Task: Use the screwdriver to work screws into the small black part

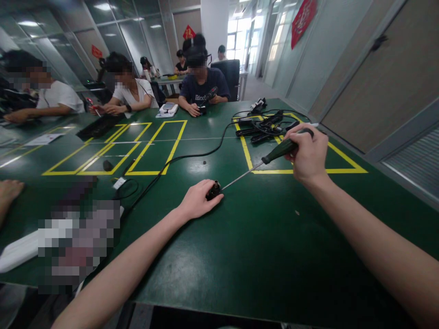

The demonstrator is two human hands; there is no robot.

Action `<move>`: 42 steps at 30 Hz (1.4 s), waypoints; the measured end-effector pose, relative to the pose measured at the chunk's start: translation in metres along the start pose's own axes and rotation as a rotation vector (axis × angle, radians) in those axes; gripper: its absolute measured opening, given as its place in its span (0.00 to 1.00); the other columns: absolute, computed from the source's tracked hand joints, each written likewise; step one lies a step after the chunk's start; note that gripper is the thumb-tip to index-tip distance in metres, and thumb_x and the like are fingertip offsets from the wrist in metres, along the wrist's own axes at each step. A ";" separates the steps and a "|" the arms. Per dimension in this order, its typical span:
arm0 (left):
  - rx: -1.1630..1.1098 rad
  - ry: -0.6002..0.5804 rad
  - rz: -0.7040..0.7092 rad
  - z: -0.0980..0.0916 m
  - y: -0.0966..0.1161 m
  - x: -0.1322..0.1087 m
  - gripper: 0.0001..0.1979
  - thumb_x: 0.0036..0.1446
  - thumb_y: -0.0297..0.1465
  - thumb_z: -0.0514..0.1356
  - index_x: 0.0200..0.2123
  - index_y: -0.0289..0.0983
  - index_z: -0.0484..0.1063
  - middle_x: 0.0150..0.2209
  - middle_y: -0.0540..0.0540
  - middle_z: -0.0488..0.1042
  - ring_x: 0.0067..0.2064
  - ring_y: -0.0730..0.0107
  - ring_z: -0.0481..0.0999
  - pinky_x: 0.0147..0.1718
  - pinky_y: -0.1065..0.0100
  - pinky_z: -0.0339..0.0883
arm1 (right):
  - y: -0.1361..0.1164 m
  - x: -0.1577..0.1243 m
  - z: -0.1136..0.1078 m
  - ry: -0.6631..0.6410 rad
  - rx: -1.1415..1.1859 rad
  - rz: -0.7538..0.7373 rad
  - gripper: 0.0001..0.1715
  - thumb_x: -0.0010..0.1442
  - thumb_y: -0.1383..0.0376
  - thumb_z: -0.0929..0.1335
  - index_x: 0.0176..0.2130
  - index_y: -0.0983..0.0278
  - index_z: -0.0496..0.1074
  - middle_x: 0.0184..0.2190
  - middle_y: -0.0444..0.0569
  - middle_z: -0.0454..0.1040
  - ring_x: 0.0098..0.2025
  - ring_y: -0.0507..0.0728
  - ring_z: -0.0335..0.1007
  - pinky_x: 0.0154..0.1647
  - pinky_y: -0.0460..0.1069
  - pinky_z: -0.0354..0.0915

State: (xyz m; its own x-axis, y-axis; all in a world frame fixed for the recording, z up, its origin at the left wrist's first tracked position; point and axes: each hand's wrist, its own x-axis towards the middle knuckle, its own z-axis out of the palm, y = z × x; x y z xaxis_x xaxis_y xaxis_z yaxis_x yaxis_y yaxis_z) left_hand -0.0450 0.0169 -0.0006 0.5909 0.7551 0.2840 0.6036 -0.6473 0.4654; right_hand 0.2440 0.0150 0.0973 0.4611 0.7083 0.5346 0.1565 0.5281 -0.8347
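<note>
My left hand (pixel 199 199) rests on the green table with thumb and fingers closed round a small black part (pixel 214 190), whose short round stub points up. Most of that part is hidden by the fingers, so I cannot tell its kind. Raised to the right, my right hand (pixel 310 151) is wrapped round the dark green handle of a screwdriver (pixel 280 151). Its long thin shaft slants down to the left, and the tip meets the right side of the black part or lies just beside it.
Black tools and cables (pixel 264 127) lie heaped inside a yellow taped frame (pixel 308 171) at the back right. A black cable (pixel 192 156) crosses the table (pixel 260 256). Several people sit around; one across the table (pixel 206 84) holds a dark tool. Another person's hand (pixel 10 192) is at far left.
</note>
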 end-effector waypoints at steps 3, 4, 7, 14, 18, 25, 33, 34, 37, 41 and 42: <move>-0.006 0.005 -0.006 -0.001 0.002 0.000 0.10 0.69 0.39 0.62 0.40 0.39 0.74 0.36 0.47 0.75 0.34 0.64 0.73 0.37 0.64 0.68 | 0.005 0.001 -0.001 -0.023 -0.001 0.017 0.05 0.48 0.64 0.70 0.22 0.60 0.70 0.15 0.40 0.62 0.13 0.48 0.53 0.11 0.46 0.47; -0.008 0.008 -0.007 -0.002 0.002 0.001 0.10 0.69 0.40 0.61 0.40 0.39 0.73 0.35 0.48 0.74 0.34 0.65 0.73 0.36 0.64 0.67 | 0.007 0.001 -0.002 -0.033 0.000 0.020 0.06 0.49 0.64 0.70 0.22 0.59 0.70 0.15 0.40 0.62 0.13 0.48 0.53 0.11 0.46 0.47; -0.015 0.013 0.000 -0.003 0.003 0.001 0.10 0.69 0.39 0.61 0.39 0.38 0.72 0.34 0.48 0.72 0.33 0.66 0.71 0.35 0.64 0.66 | 0.012 0.002 -0.004 -0.072 0.002 0.021 0.10 0.53 0.61 0.72 0.23 0.59 0.70 0.17 0.41 0.63 0.13 0.49 0.54 0.11 0.47 0.48; -0.030 0.024 -0.015 -0.003 0.004 0.001 0.09 0.67 0.37 0.61 0.37 0.38 0.72 0.33 0.49 0.69 0.32 0.66 0.69 0.34 0.65 0.63 | 0.014 0.003 -0.007 -0.126 -0.083 0.087 0.20 0.59 0.55 0.77 0.24 0.58 0.68 0.12 0.37 0.58 0.12 0.48 0.52 0.11 0.45 0.44; -0.076 0.048 -0.028 -0.003 0.004 0.002 0.09 0.66 0.37 0.62 0.35 0.38 0.72 0.32 0.50 0.69 0.31 0.68 0.68 0.33 0.66 0.63 | 0.012 0.004 -0.007 -0.146 -0.091 0.105 0.14 0.56 0.60 0.77 0.26 0.59 0.70 0.14 0.37 0.61 0.12 0.48 0.55 0.11 0.44 0.48; -0.213 0.119 -0.106 -0.004 -0.001 0.003 0.10 0.64 0.37 0.65 0.33 0.37 0.74 0.29 0.51 0.69 0.29 0.69 0.69 0.30 0.68 0.63 | 0.008 0.005 -0.008 -0.178 -0.128 0.122 0.15 0.57 0.61 0.76 0.24 0.60 0.71 0.14 0.38 0.62 0.13 0.48 0.57 0.13 0.45 0.51; -0.093 0.101 -0.069 0.001 -0.001 0.001 0.12 0.67 0.37 0.64 0.33 0.38 0.71 0.32 0.49 0.70 0.32 0.67 0.70 0.32 0.66 0.64 | 0.006 0.004 -0.006 -0.185 -0.127 0.177 0.13 0.51 0.64 0.78 0.26 0.60 0.71 0.14 0.35 0.60 0.14 0.48 0.54 0.14 0.45 0.48; -0.079 0.092 -0.068 0.001 0.000 0.002 0.11 0.68 0.37 0.63 0.33 0.38 0.71 0.33 0.49 0.70 0.32 0.67 0.71 0.33 0.65 0.65 | 0.006 0.004 -0.006 -0.194 -0.110 0.180 0.12 0.49 0.65 0.78 0.27 0.61 0.72 0.15 0.36 0.62 0.14 0.48 0.56 0.14 0.44 0.50; -0.016 0.059 -0.064 0.000 0.001 0.002 0.10 0.70 0.37 0.61 0.35 0.39 0.70 0.33 0.49 0.69 0.32 0.66 0.70 0.34 0.64 0.65 | 0.006 0.004 -0.005 -0.210 -0.064 0.187 0.14 0.50 0.63 0.78 0.27 0.61 0.71 0.16 0.37 0.64 0.16 0.47 0.58 0.15 0.43 0.54; 0.058 0.016 -0.055 0.001 -0.001 0.004 0.09 0.71 0.38 0.59 0.38 0.40 0.69 0.36 0.49 0.69 0.33 0.65 0.71 0.34 0.65 0.67 | 0.008 0.002 -0.006 -0.209 -0.056 0.193 0.20 0.59 0.54 0.76 0.26 0.59 0.67 0.13 0.35 0.58 0.13 0.47 0.53 0.12 0.43 0.50; 0.069 0.010 -0.053 0.001 -0.002 0.004 0.09 0.70 0.38 0.59 0.38 0.40 0.68 0.37 0.49 0.69 0.33 0.65 0.71 0.34 0.65 0.67 | 0.009 0.002 -0.006 -0.213 -0.056 0.195 0.21 0.60 0.54 0.75 0.26 0.59 0.66 0.12 0.35 0.57 0.12 0.47 0.51 0.12 0.43 0.48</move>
State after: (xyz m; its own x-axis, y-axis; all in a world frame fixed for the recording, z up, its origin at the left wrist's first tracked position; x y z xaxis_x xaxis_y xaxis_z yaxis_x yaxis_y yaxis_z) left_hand -0.0432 0.0213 -0.0010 0.5515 0.7896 0.2690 0.6698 -0.6114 0.4213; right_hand 0.2513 0.0183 0.0900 0.2946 0.8791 0.3746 0.1336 0.3503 -0.9271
